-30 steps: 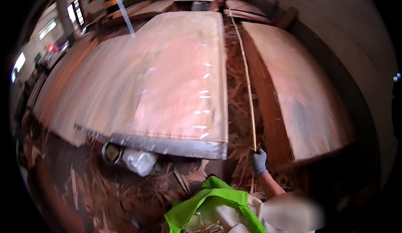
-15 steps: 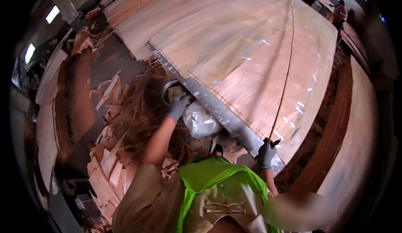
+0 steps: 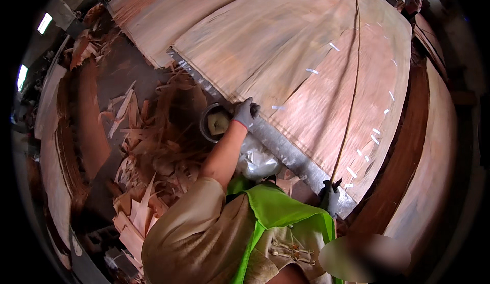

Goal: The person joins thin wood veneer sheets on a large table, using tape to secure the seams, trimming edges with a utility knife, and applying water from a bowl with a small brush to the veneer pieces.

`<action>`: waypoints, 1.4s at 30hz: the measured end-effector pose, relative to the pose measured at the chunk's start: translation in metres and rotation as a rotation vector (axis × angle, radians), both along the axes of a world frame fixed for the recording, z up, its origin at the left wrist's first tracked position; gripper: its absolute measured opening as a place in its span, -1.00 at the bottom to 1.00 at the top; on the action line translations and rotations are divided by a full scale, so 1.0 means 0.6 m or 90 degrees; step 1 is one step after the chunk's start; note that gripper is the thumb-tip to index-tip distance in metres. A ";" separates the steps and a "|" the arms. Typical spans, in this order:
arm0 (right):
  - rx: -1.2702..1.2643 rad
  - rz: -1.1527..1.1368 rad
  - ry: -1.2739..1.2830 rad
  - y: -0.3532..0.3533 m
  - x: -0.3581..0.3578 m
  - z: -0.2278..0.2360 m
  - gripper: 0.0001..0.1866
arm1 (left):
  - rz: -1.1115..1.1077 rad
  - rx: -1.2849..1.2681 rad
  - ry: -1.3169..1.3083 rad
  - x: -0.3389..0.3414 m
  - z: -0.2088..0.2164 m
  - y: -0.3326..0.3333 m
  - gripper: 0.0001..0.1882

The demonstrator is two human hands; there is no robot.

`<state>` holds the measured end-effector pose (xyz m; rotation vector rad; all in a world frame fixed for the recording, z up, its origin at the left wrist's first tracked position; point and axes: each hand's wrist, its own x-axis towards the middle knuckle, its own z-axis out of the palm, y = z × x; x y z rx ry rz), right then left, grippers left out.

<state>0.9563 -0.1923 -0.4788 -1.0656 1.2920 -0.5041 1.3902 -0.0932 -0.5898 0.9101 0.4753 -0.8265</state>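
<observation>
Long, thin, yellowish-brown jointed pole [image 3: 358, 44]: running from 1 o'clock to 4 o'clock over a wide, pale pinkish wood sheet [image 3: 275, 54]; contact with the sheet cannot be told. Right hand [image 3: 330, 197], grey-gloved: closed round the pole's near end. Left hand [image 3: 246, 113], grey-gloved: fingers bent at the sheet's near edge; grip cannot be told. Latest change: left hand gone from the round, dark-rimmed metal container [image 3: 203, 127], now at its 8 o'clock, to that edge; so both hands are there, the pole in the right alone. Surface: bench with speckled grey edge [image 3: 287, 150]; white tape strips on the sheet; clear plastic bag [image 3: 258, 162] below, at 6 o'clock. Room: reddish wood scraps [image 3: 153, 169], 8 o'clock; bright window [image 3: 45, 23], 10 o'clock; another person [image 3: 412, 2], 2 o'clock
</observation>
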 end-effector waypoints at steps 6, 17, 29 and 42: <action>0.031 -0.056 0.025 0.037 0.033 -0.002 -0.85 | -0.106 0.696 -0.791 -0.001 0.069 -0.005 -0.59; -0.094 -0.086 0.017 0.056 0.052 -0.020 -0.85 | -0.436 0.687 -0.872 0.119 0.067 0.020 -0.60; -0.148 -0.155 -0.063 0.081 -0.003 -0.072 -0.84 | -0.472 0.398 -0.615 0.085 0.215 -0.016 -0.61; -0.062 0.279 -0.036 -0.010 -0.074 -0.086 -0.76 | -0.836 0.148 -1.343 -0.548 0.411 -0.520 -0.73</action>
